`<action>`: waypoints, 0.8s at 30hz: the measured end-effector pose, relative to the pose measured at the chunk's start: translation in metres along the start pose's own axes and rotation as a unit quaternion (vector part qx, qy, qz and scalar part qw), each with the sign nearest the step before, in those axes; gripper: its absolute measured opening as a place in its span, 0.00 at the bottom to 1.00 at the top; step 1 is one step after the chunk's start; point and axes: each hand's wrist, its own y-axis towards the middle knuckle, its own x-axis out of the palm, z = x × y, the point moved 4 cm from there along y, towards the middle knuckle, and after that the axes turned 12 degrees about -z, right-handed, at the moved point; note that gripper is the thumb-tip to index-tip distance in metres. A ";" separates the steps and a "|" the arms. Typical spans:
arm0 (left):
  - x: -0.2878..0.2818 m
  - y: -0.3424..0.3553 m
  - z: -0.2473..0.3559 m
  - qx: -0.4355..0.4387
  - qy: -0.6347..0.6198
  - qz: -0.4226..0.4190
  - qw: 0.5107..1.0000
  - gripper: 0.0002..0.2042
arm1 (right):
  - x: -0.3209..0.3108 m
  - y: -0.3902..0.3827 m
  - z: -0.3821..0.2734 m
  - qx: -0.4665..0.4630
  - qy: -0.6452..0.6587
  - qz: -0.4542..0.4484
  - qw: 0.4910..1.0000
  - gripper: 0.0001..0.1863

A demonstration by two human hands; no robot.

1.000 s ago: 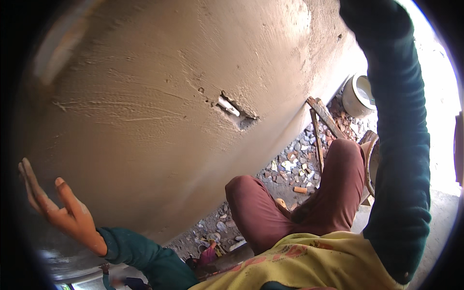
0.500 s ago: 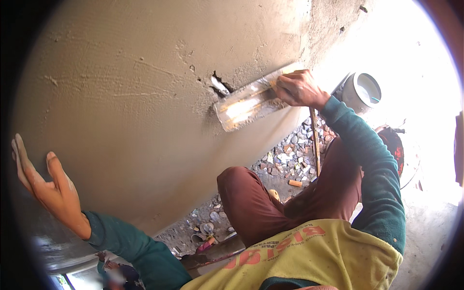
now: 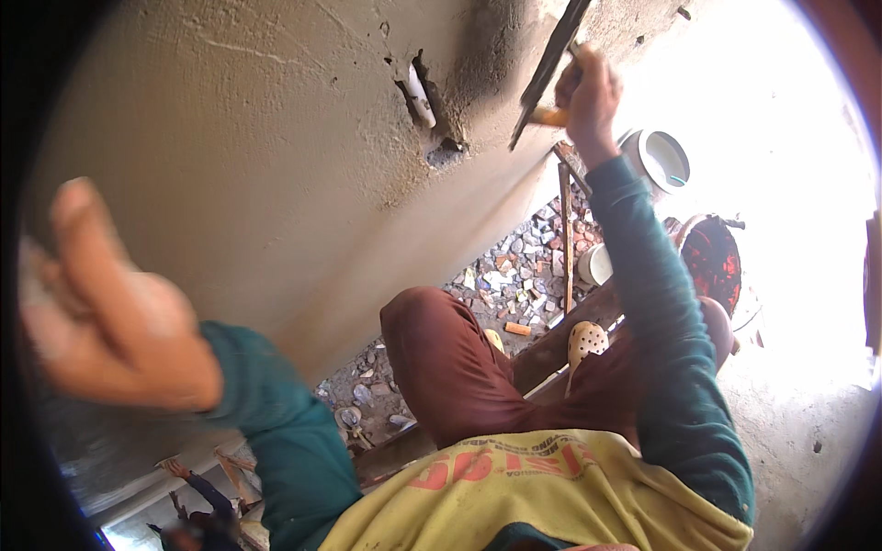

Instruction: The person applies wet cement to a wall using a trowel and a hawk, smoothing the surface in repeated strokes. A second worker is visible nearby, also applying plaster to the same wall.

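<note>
My right hand is closed around the yellowish handle of a plastering trowel. The trowel's blade is turned edge-on, apart from the wall's lower part as far as I can see. Wet grey-brown plaster covers the wall in front of me. In it a ragged hole shows a white pipe, with a rough gap just below. On the left, my left hand is raised near the wall, smeared by motion, its thumb stretched out and nothing seen in it.
A grey bucket and a black bucket with red stains stand at right. A small white pail is partly behind my arm. Rubble lies along the wall's foot, beside a wooden plank. Another person shows at lower left.
The trowel has swung up and right from beside the hole, turning from flat to edge-on. The gap below the pipe is now uncovered. My left hand has come up and nearer.
</note>
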 end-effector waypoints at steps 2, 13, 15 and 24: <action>0.041 -0.032 0.031 0.025 -0.092 -0.025 0.995 0.18 | 0.003 -0.019 0.028 0.014 -0.028 0.012 0.999 0.17; 0.095 -0.126 0.049 -0.062 -0.035 -0.068 0.995 0.17 | 0.083 -0.075 0.079 -0.231 -0.405 0.025 0.884 0.15; 0.097 -0.130 0.051 -0.069 0.003 -0.048 0.996 0.17 | 0.108 -0.117 0.079 -0.218 -0.345 -0.051 0.912 0.12; 0.104 -0.144 0.060 -0.039 0.006 -0.124 0.991 0.16 | -0.044 -0.060 0.060 -0.096 -0.156 0.013 0.983 0.20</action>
